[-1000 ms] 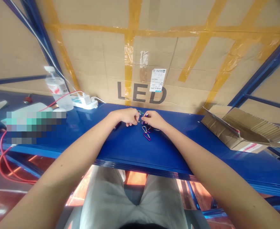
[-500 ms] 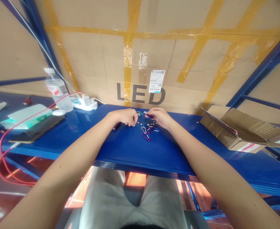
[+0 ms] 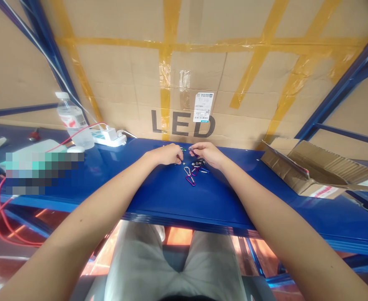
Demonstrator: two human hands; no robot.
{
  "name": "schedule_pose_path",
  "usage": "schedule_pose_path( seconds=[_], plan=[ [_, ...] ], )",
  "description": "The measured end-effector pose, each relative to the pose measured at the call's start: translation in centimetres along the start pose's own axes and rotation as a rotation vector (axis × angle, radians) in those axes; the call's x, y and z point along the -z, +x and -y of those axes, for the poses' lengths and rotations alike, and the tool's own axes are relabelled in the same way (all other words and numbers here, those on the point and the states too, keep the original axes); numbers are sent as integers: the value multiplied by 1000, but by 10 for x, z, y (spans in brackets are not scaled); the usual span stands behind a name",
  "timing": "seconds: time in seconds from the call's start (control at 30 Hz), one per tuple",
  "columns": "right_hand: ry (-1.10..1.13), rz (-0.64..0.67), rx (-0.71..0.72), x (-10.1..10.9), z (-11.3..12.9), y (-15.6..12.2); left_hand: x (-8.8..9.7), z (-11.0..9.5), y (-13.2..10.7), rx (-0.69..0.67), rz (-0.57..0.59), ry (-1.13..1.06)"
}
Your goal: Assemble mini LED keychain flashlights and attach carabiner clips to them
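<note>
Both my hands rest on the blue shelf (image 3: 177,196) near its back edge. My left hand (image 3: 168,154) is curled, fingertips pinched together; what it holds is too small to make out. My right hand (image 3: 207,154) is closed on a small purple cylinder (image 3: 192,151), held tilted above a pile of small parts (image 3: 199,164). Just in front of my hands lie a silver carabiner (image 3: 187,170) and a pink carabiner (image 3: 190,180). More small coloured clips lie between my hands.
A large cardboard box marked LED (image 3: 184,75) stands behind the shelf. An open cardboard box (image 3: 315,173) lies at the right. At the left are a water bottle (image 3: 72,121), a white power strip (image 3: 107,136) and a red cable (image 3: 2,217).
My right hand has lifted the purple cylinder off the shelf and drawn it in towards my left hand. My left hand stayed almost in place.
</note>
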State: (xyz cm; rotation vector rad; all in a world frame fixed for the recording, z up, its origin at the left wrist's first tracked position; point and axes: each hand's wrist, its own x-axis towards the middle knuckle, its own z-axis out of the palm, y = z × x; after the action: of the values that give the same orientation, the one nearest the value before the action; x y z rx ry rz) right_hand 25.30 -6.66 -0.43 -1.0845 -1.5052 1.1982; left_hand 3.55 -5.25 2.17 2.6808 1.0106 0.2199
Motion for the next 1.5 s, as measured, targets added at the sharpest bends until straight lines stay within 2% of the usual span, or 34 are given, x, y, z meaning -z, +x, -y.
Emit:
schedule_pose_path(
  seconds=[0.1, 0.2, 0.47, 0.57, 0.83, 1.13, 1.2, 1.37, 1.5],
  plan=[
    [-19, 43, 35, 0, 0, -1, 0, -4, -1, -1, -3, 31],
    [-39, 80, 59, 0, -1, -2, 4, -5, -6, -3, -64, -13],
    [-33, 115, 51, -1, 1, -5, 4, -11, -2, -35, -458, -359],
    [7, 154, 53, -2, 5, -7, 0, -19, 2, -44, -548, -412],
    [89, 218, 60, -3, 10, -11, -3, -23, 2, -141, -510, -526],
    [172, 236, 104, 1, 5, -8, 2, -24, 1, -296, -526, -361],
    [174, 199, 116, 1, 7, -8, 4, -26, -1, -284, -540, -341],
    [130, 135, 220, 3, 10, -6, 6, -29, -4, -152, -583, -418],
    [73, 152, 274, 4, 9, -4, 7, -30, -4, -194, -536, -451]
  ],
)
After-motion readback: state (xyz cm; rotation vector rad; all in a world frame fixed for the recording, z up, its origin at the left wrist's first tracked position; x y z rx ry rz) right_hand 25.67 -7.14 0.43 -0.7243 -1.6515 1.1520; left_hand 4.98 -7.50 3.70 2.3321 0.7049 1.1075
